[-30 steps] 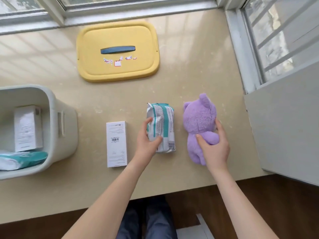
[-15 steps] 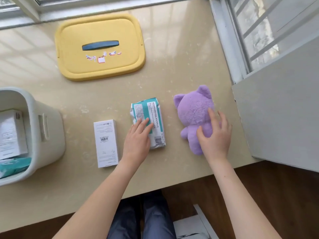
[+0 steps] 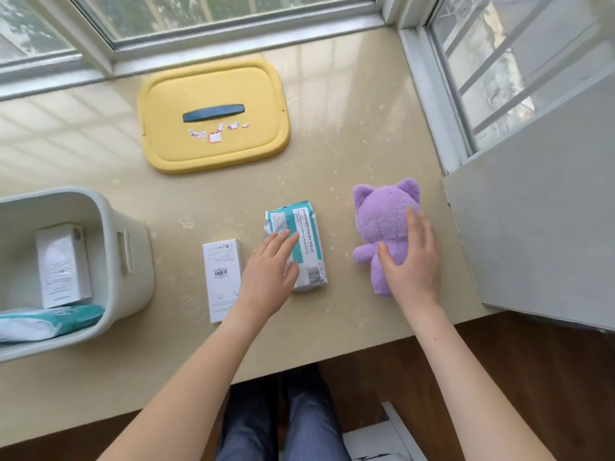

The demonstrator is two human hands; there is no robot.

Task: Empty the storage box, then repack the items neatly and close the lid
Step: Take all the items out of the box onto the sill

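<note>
Right of the box [image 3: 139, 261], flat left hand [image 3: 266, 274] rests on pack [image 3: 309, 234], flat right hand [image 3: 416, 264] on plush [image 3: 379, 217], apparently straightening both.

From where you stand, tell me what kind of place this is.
Probably a home's bay-window ledge: white-framed windows wrap two sides of the beige polished stone sill, with a purple plush cat toy and dark wooden floor below.

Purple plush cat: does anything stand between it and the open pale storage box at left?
Along the tabletop, yes: the teal-and-white soft pack, under the left hand, and the white carton lie between the purple plush cat and the pale storage box. Lifted over them, nothing visible blocks the open top.
</note>
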